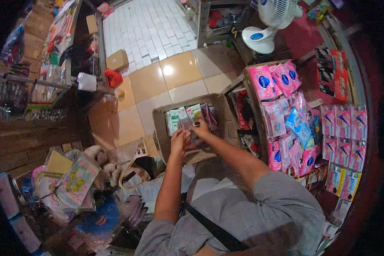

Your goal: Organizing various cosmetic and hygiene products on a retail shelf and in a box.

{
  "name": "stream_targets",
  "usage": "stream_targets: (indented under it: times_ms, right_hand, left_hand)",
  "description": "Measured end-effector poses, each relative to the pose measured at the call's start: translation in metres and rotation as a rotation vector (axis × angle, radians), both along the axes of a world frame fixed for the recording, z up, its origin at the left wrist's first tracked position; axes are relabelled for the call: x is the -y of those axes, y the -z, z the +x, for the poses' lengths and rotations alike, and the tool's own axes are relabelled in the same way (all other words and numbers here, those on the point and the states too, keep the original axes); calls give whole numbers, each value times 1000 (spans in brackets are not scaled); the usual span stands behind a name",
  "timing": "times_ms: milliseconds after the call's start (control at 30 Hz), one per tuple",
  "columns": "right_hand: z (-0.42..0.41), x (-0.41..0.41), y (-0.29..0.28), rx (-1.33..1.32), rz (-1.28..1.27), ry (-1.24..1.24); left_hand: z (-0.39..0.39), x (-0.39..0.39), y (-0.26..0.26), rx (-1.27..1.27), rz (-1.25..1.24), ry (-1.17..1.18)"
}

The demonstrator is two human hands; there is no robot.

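A cardboard box (192,156) with raised flaps stands on the floor before me, my two hands close together over its opening. My left hand (180,140) has its fingers bent together beside a pale packet (184,119); whether it grips anything is hidden. My right hand (201,129) reaches in from the right, fingers curled near a small dark spot that is too blurred to name. Upright in the box are a white and green packet (172,123), a yellow and white packet (196,111) and a dark purple packet (209,116).
On my right, a shelf carries pink tissue packs (264,81) and a blue wipes pack (298,126). A white fan (259,41) stands beyond it. Plastic-wrapped goods (75,184) pile up at my left. Farther off are a small carton (117,60) and a red bag (113,77).
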State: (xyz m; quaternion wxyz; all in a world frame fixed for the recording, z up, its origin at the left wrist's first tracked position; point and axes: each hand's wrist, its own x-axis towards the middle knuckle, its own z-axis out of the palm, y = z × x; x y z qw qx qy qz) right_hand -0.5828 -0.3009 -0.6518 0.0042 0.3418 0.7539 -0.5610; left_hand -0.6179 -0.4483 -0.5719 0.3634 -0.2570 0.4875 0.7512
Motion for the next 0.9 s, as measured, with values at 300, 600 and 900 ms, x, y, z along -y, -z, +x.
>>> stream_targets:
  times_ms: [300, 600, 900]
  right_hand:
    - [60, -53, -147, -303, -224, -45]
    - [160, -117, -335, -601, 75, 185]
    - [331, -148, -441, -761, 187, 454]
  left_hand:
    - [14, -48, -102, -134, -19, 99]
    - [85, -144, -273, -653, 115, 319]
    - [208, -215, -382, -1084, 332, 718]
